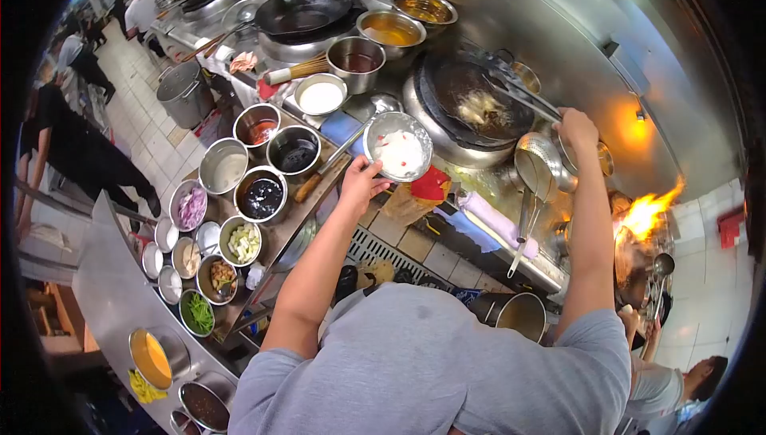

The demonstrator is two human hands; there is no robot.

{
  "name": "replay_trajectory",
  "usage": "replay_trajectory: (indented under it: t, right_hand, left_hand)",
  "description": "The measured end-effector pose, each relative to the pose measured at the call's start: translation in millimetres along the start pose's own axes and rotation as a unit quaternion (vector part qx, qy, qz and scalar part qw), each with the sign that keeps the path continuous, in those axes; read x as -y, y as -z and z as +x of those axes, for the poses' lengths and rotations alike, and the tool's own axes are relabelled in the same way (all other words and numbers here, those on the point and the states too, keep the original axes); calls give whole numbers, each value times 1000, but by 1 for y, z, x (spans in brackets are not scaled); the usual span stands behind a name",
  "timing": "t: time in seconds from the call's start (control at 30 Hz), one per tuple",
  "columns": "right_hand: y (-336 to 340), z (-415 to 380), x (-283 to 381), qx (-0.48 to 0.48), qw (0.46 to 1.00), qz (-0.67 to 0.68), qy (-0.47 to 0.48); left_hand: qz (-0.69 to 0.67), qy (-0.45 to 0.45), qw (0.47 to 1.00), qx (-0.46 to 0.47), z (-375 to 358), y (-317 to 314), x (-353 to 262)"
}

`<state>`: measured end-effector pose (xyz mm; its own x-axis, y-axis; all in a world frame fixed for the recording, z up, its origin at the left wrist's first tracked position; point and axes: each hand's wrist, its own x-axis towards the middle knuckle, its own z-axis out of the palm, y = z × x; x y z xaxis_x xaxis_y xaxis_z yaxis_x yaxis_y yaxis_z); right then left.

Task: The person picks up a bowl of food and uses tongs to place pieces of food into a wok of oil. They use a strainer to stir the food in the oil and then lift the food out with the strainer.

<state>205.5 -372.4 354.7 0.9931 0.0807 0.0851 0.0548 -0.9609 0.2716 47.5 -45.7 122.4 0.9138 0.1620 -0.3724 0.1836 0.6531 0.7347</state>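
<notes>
With left grip (365,186), pinches the rim of a steel bowl (398,148) of white contents with red bits, near centre; with right grip (576,129), closed around a long-handled utensil (524,96), reaches over a wok (479,106) at one o'clock. Has flames (648,213) at three, sauce pots (261,198) at nine, an orange-filled pot (152,358) on the steel surface (112,283) at eight, a dark-clad person (76,144) on pale floor tiles (132,108) toward ten.

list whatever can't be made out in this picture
All in the head view:
- left hand: some fingertips hidden behind the bowl
- metal tool in the right hand: far end lost against the dark wok
- food in the wok: too blurred to name
- whatever is behind the flames: hidden by them
- small pot at the bottom: cut off by the edge
</notes>
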Motion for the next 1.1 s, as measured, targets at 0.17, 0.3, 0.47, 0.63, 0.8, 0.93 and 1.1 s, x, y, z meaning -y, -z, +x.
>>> replay_trajectory:
  t: [0.17,0.3,0.47,0.63,0.8,0.93,1.1]
  right_hand:
    - [81,-69,42,-61,975,-23,212]
    - [96,-102,76,-83,945,-56,310]
    - [83,-100,92,-78,924,-120,355]
    - [130,-129,57,-91,954,-74,277]
    - [131,-131,30,-97,965,-36,241]
    - [100,-122,40,-48,958,-74,272]
    - [79,-112,39,-56,949,-80,300]
  left_hand:
    - [46,-34,998,-26,8,17,6]
    - [139,-93,986,9,15,15,11]
    - [205,-140,968,31,17,-1,18]
    - [84,-61,994,44,11,-15,13]
    - [70,-45,994,68,24,-24,20]
    - [168,-86,978,92,28,-34,23]
    - [147,-59,985,72,23,-52,28]
